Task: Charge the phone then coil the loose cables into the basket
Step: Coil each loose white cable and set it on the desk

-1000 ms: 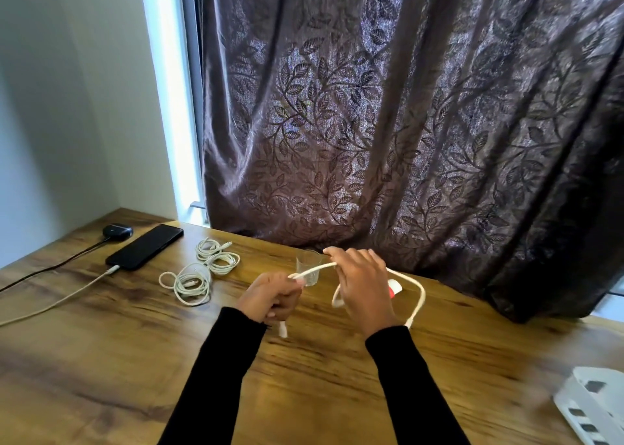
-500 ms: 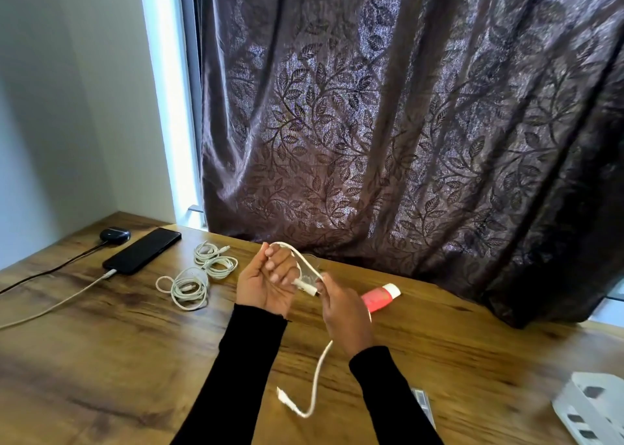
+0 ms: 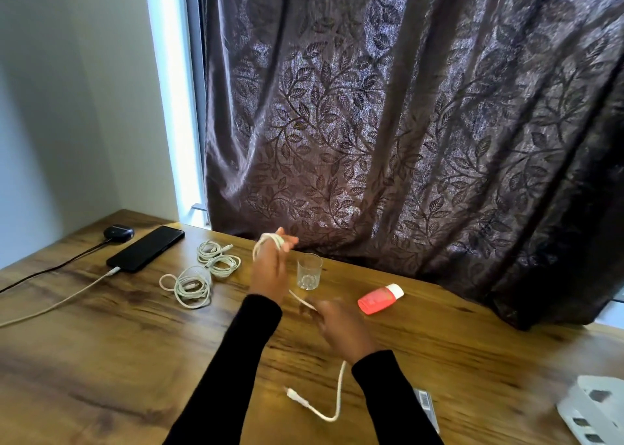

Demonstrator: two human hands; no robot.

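White cable [image 3: 338,390] loops around my raised left hand's fingers [image 3: 282,242] as a spool; my right hand [image 3: 337,323] pinches the strand below, feeding slack. The basket [image 3: 594,407] waits far right.

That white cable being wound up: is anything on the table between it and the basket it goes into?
Nothing visible blocks it. The white cable is held by the left hand and right hand; bare table leads to the basket at the right edge.
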